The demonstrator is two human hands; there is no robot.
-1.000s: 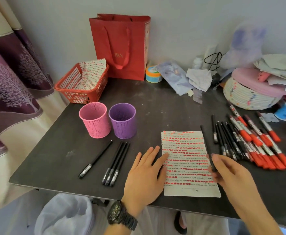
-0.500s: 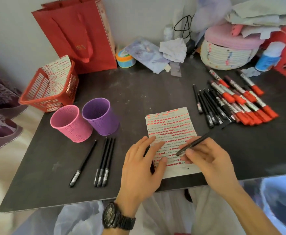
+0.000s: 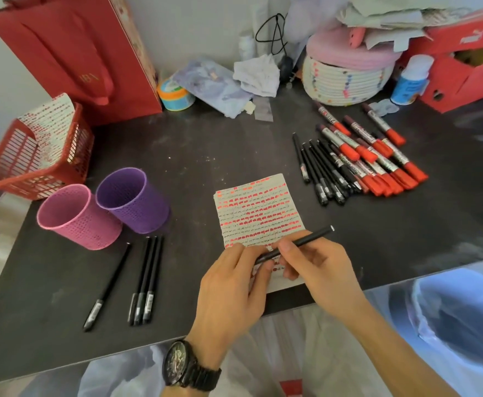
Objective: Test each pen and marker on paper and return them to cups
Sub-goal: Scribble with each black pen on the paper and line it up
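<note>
The dark table (image 3: 206,144) carries the marked paper (image 3: 257,207) near its front edge. A pile of pens and markers (image 3: 357,159) lies to the right of the paper. The pink cup (image 3: 77,219) and purple cup (image 3: 133,200) stand to its left, side by side. Both hands work over the paper's near end. The right hand (image 3: 320,267) curls round the barrel of the black pen (image 3: 306,242), and the left hand (image 3: 231,293) pinches its lower end.

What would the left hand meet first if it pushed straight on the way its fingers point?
The black pen in the right hand's grip; the left hand's fingertips look to be at its near end, over the paper.
</note>
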